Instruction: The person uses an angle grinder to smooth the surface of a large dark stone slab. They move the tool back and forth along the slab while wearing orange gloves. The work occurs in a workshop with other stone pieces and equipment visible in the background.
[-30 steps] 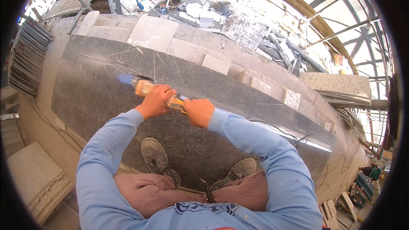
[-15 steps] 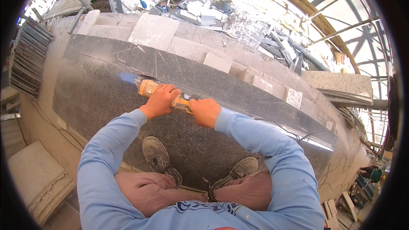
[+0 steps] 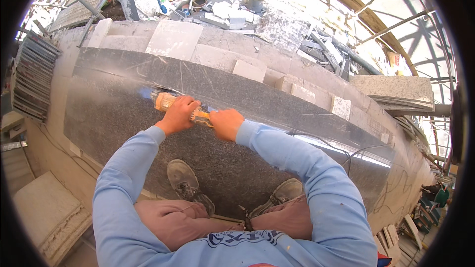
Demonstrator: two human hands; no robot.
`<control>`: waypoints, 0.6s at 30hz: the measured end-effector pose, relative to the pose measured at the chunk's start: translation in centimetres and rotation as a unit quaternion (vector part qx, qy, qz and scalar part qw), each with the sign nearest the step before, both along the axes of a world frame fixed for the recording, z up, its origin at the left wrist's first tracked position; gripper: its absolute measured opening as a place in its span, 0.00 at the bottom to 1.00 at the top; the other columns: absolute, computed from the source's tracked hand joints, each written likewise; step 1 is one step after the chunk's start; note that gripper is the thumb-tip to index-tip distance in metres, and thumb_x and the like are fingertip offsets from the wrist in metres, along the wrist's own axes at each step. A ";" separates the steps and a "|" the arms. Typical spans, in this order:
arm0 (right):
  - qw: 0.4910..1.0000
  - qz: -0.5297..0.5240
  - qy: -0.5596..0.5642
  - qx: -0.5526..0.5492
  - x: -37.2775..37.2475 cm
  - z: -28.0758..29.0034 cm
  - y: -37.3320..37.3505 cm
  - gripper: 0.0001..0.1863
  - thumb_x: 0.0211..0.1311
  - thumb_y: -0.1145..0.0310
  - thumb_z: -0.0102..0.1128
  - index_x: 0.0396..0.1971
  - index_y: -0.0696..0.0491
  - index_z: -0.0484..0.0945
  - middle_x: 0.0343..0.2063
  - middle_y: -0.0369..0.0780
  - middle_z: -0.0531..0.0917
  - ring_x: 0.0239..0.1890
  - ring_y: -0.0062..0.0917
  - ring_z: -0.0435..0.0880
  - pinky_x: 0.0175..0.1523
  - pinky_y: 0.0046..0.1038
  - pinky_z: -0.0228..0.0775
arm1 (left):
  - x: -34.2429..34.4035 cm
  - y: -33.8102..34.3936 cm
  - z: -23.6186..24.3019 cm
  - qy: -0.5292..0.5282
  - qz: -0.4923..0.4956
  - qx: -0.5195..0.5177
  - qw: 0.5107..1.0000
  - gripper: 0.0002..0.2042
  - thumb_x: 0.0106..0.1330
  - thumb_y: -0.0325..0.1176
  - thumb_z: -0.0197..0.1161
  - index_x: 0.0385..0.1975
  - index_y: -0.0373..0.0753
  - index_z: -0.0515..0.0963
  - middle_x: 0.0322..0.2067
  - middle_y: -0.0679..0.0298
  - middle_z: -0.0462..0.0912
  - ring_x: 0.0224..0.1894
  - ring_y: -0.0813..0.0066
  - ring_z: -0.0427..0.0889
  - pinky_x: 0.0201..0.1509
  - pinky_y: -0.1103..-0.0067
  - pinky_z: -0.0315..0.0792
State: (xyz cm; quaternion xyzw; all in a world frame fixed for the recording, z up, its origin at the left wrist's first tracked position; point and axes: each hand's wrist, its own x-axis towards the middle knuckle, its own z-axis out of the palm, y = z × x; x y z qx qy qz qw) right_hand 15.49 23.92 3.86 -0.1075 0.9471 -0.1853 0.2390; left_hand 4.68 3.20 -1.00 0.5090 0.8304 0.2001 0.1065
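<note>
My left hand (image 3: 179, 113) is wrapped round the front body of a yellow angle grinder (image 3: 164, 102). Behind it, my right hand (image 3: 227, 122) closes on the tool's rear end. The grinder's head rests at a straight line on a large dark stone slab (image 3: 118, 118), and dust drifts off to the left. Its disc is blurred and partly hidden by the head. From the tool a bright strip of the cut line runs right along the slab. Both my shoes (image 3: 184, 177) are on the slab as I squat.
Pale stone blocks (image 3: 250, 70) line the slab's far edge. Broken stone offcuts (image 3: 232, 12) lie beyond. A stack of dark strips (image 3: 35, 76) stands left, pale slabs (image 3: 47, 207) lower left. A black cable (image 3: 349, 160) loops over the slab at right.
Both hands and the grinder have moved a little to the left along the line. The cable at right has shifted, and my right arm reaches further left.
</note>
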 end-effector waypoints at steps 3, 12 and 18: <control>1.000 0.007 -0.013 0.007 1.5 1.1 1.1 0.13 0.57 0.71 0.64 0.41 0.58 0.77 0.32 0.48 0.87 0.35 0.42 0.89 0.39 0.41 0.81 | 1.4 1.0 0.5 0.008 -0.011 0.038 0.999 0.30 0.43 0.30 0.77 0.51 0.38 0.77 0.45 0.55 0.80 0.52 0.53 0.80 0.60 0.61 0.71; 0.999 0.004 0.029 -0.022 1.0 -2.1 0.2 0.13 0.56 0.73 0.63 0.41 0.59 0.76 0.32 0.48 0.87 0.36 0.42 0.89 0.39 0.42 0.81 | 0.4 0.2 -0.3 0.011 -0.008 0.010 1.000 0.30 0.43 0.31 0.78 0.51 0.39 0.77 0.47 0.54 0.79 0.54 0.52 0.79 0.61 0.60 0.70; 1.000 0.009 0.008 -0.012 0.1 -0.5 0.3 0.11 0.57 0.72 0.62 0.40 0.58 0.78 0.33 0.47 0.88 0.36 0.42 0.90 0.40 0.41 0.81 | -0.1 0.0 -0.6 -0.006 0.001 -0.005 1.000 0.31 0.42 0.31 0.79 0.51 0.39 0.77 0.48 0.53 0.79 0.54 0.50 0.78 0.60 0.60 0.70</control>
